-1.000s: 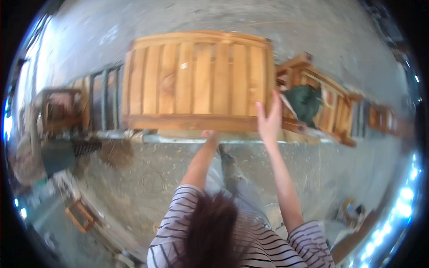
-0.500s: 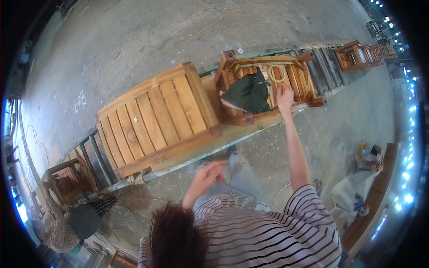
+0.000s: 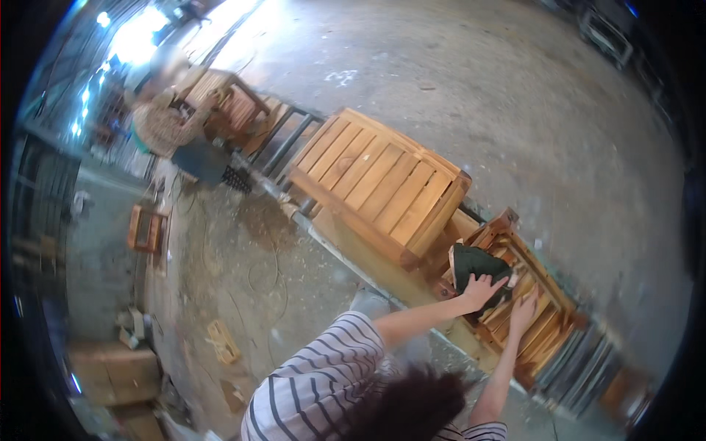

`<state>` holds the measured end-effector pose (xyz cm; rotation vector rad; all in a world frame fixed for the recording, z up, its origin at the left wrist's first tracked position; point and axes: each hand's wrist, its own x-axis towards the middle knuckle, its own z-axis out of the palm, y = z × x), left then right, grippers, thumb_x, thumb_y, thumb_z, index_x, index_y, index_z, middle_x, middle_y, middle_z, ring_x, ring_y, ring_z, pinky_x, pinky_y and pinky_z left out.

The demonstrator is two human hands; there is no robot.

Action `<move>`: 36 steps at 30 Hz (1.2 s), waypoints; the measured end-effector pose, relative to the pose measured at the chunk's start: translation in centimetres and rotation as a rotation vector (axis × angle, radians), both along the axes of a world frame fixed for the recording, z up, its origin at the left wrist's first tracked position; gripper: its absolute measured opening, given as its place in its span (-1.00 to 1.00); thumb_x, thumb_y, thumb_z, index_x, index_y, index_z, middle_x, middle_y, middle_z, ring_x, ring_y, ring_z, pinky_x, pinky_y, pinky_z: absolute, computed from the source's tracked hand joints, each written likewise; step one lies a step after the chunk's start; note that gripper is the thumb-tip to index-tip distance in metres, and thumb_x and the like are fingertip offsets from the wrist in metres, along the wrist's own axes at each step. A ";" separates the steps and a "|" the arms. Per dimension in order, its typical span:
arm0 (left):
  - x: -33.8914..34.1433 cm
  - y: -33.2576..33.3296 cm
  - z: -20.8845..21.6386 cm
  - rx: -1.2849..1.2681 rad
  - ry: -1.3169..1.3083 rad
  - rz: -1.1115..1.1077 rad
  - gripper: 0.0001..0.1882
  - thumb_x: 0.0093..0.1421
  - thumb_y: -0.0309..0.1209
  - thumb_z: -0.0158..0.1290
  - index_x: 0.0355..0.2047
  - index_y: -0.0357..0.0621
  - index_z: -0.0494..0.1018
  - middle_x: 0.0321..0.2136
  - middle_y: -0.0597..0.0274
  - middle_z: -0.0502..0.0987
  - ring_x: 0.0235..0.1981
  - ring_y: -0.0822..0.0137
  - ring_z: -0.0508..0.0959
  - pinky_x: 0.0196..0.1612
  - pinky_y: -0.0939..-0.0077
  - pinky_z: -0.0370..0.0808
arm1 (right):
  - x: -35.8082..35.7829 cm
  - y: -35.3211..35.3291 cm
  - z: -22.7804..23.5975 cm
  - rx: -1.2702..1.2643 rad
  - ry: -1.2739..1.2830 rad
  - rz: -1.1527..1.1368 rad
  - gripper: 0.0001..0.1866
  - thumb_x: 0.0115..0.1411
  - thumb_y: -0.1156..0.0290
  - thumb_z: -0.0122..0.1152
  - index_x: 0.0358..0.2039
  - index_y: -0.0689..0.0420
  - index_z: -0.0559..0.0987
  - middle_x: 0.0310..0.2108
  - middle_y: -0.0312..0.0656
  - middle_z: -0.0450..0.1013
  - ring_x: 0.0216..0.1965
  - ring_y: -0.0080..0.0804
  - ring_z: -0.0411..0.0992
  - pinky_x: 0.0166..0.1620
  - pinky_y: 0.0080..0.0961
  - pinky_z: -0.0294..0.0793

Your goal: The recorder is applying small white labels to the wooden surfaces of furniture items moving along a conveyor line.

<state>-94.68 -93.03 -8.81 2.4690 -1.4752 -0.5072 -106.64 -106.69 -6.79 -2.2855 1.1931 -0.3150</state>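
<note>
Dark green cloth [image 3: 479,266] lies bunched inside an upturned slatted wooden frame [image 3: 548,278]. My left hand [image 3: 482,292] rests over the cloth with its fingers spread. A small whitish piece [image 3: 512,280] shows close to its forefinger. Beside it, my right hand [image 3: 523,312] is over the slats, its fingers drawn together; whatever they hold is too small and blurred to name. To the left of both hands sits a slatted wooden piece [image 3: 379,184], its slats facing up.
A rail-sided roller conveyor [image 3: 334,253] carries the wooden pieces diagonally, with bare rollers [image 3: 577,371] at the lower right. Another person [image 3: 165,121] sits at the far left by more wooden furniture [image 3: 232,103]. Cardboard boxes [image 3: 114,373] and a cable [image 3: 276,275] lie on the left.
My view has turned left, bringing the other person higher in view. My left hand has gone from before my body to the green cloth. The pale ring beside my right hand no longer shows clearly.
</note>
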 end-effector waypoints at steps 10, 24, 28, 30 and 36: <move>1.7 -0.2 8.8 -0.597 0.548 0.274 -0.64 0.07 -0.44 0.04 -0.08 -0.14 0.48 -0.28 -0.10 0.56 -0.17 -0.07 0.54 -0.05 0.12 0.46 | -11.5 -2.1 -2.9 0.571 -0.480 -0.154 -0.42 0.20 0.68 -0.07 0.25 0.12 0.21 -0.54 -0.26 0.39 -0.62 -0.57 0.36 -0.56 -0.66 0.33; 10.7 16.0 27.2 -0.881 0.174 0.588 -0.66 0.02 -0.63 -0.04 -0.13 -0.29 0.44 -0.26 -0.03 0.47 -0.17 0.04 0.50 -0.06 0.38 0.41 | -9.7 -0.9 0.3 0.024 -0.091 0.061 -0.53 0.18 0.48 0.11 0.13 0.23 0.35 -0.05 0.17 0.41 0.01 0.12 0.38 0.09 -0.21 0.36; 8.7 22.1 22.4 -0.990 0.558 0.816 -0.69 0.11 -0.49 0.08 -0.11 -0.27 0.44 -0.24 0.09 0.55 -0.16 0.32 0.52 -0.08 0.47 0.43 | -5.1 1.5 4.7 -0.197 0.094 -0.002 -0.54 0.16 0.45 0.16 0.09 0.24 0.39 0.04 0.11 0.35 0.11 0.09 0.29 0.18 -0.18 0.25; 8.5 25.0 19.0 -1.118 0.804 1.132 -0.68 0.19 -0.41 0.06 -0.05 -0.26 0.44 -0.20 0.17 0.55 -0.17 0.38 0.51 -0.10 0.50 0.45 | -2.2 1.9 5.9 -0.237 -0.179 0.020 -0.58 0.18 0.42 0.16 0.06 0.26 0.41 0.10 0.07 0.29 0.17 0.01 0.22 0.19 -0.20 0.21; 13.9 34.4 7.5 -0.937 0.848 1.716 -0.59 0.23 -0.23 -0.02 0.00 -0.23 0.38 -0.17 0.03 0.52 -0.14 0.16 0.52 -0.05 0.32 0.43 | 13.9 6.8 11.3 0.052 -0.506 0.164 -0.70 0.26 0.43 0.12 -0.02 0.26 0.47 -0.01 -0.01 0.40 0.06 -0.05 0.34 0.14 -0.26 0.28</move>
